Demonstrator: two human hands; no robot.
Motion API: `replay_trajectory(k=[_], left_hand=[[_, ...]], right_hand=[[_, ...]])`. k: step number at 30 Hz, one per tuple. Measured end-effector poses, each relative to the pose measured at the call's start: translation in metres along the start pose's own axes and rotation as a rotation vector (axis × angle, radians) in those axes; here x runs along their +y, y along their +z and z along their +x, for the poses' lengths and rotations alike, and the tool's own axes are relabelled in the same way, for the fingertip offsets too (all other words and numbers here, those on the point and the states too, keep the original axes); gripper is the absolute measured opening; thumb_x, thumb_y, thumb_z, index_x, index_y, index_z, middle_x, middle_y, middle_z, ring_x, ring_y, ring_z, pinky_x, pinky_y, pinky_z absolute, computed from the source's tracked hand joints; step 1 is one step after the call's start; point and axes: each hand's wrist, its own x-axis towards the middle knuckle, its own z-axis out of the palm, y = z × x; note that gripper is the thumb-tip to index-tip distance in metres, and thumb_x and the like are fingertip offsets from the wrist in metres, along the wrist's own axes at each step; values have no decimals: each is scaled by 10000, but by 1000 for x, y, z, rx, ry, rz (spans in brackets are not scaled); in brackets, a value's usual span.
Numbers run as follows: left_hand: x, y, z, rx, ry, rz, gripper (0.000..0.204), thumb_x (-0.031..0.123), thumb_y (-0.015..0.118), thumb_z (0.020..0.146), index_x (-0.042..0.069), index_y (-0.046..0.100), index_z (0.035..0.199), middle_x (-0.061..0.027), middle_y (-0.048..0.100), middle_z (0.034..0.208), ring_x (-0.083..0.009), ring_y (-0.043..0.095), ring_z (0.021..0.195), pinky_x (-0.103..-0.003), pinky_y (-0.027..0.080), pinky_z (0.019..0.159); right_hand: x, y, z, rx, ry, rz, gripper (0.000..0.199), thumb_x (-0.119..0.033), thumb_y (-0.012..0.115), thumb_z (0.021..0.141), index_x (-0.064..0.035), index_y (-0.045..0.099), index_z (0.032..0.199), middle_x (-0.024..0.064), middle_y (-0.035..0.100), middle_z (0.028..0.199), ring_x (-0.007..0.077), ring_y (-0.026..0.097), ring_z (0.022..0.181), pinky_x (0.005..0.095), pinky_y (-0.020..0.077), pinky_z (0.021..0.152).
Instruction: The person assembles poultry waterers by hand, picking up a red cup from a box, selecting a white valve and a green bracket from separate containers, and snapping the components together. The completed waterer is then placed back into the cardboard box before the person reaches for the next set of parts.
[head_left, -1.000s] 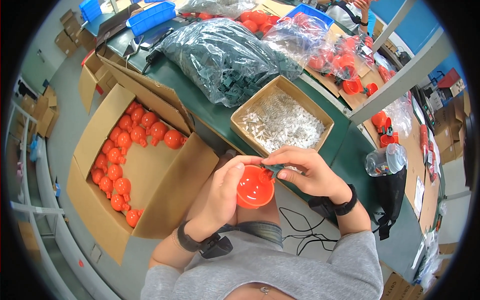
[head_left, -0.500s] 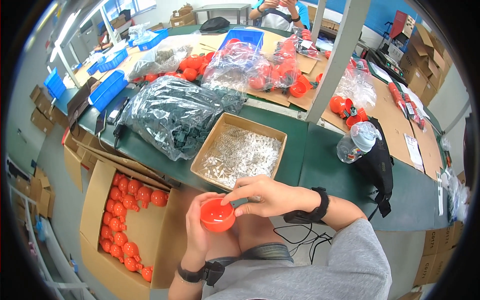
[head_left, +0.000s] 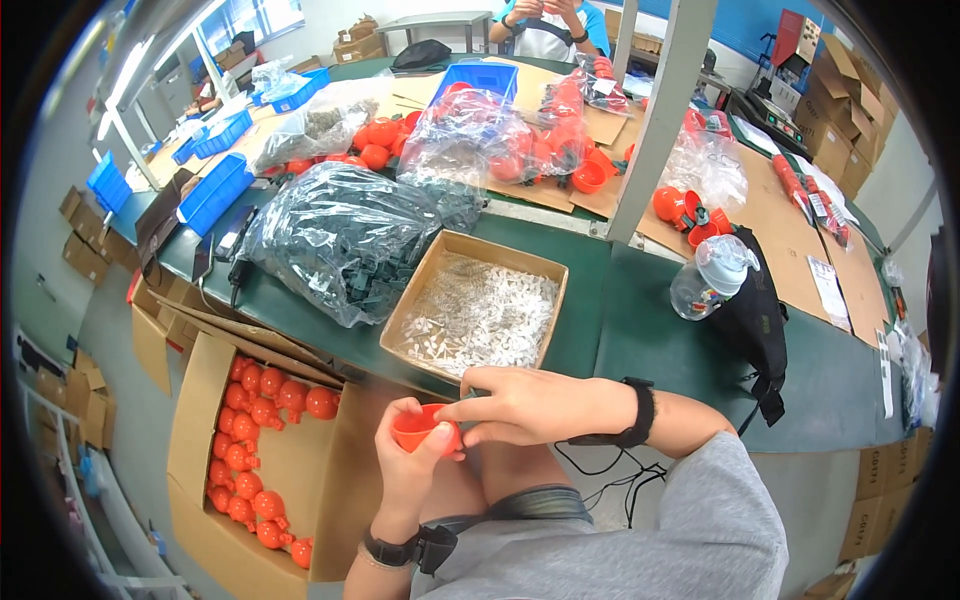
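Head view. I have the red cup (head_left: pixel 413 427) above the lap, just short of the near edge of the green table (head_left: pixel 640 410). Left hand (head_left: pixel 405 462): closed around the cup, thumb over its near rim. Right hand (head_left: pixel 525 408): fingers bent at the cup's right side, hiding that part; I cannot tell whether they pinch anything.

Surroundings: the shallow cardboard box (head_left: pixel 505 258) of small white parts sits directly beyond the hands, with the clear bag (head_left: pixel 340 235) of dark green pieces beside it on the left. The open carton (head_left: pixel 345 475) with red round pieces (head_left: pixel 268 504) stands left of the lap. Farther right, a clear bottle (head_left: pixel 693 293) rests against a black pouch (head_left: pixel 765 335); a grey post (head_left: pixel 660 120) blocks part of the far worktop.
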Motion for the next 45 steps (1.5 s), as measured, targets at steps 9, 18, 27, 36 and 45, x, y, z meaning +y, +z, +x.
replay_trajectory(k=[9, 18, 27, 36, 45], left_hand=[[13, 5, -1, -137, 152, -10, 744, 48, 666, 796, 76, 207, 1381, -135, 397, 1326, -244, 522, 1105, -340, 537, 791], [17, -154, -2, 478, 253, 926, 213, 100, 611, 827, -20, 593, 1003, -145, 646, 949, -219, 634, 882, -304, 493, 772], [8, -284, -46, 818, -468, 1690, 508, 237, 687, 735, 10, 521, 1157, -203, 531, 1180, -349, 533, 1088, -446, 458, 899], [-2, -306, -66, 884, -734, 1520, 472, 76, 645, 722, -29, 472, 1148, -308, 435, 1210, -447, 494, 1093, -455, 448, 924], [40, -239, -61, 943, -65, 1079, 524, 264, 690, 779, -28, 475, 1157, -180, 607, 1000, -293, 612, 929, -363, 522, 782]], right_hand=[[25, -32, -1, 206, 146, 260, 301, 18, 586, 812, -66, 641, 1095, 113, 622, 939, 228, 600, 874, 326, 479, 749], [162, -107, -69, 1082, 484, 209, 476, -27, 609, 833, -44, 497, 1296, 68, 607, 1106, 134, 598, 922, 239, 450, 806], [59, -58, -6, 306, 436, -25, 219, -23, 622, 823, 3, 634, 1040, 50, 651, 883, 120, 589, 786, 235, 456, 722], [63, -28, 0, 137, 558, -183, 228, -4, 688, 702, -10, 638, 925, 30, 524, 663, 91, 486, 597, 237, 411, 553], [55, -23, -3, 180, 477, -338, 60, -79, 673, 732, -38, 669, 776, 98, 594, 743, 249, 592, 663, 346, 477, 615]])
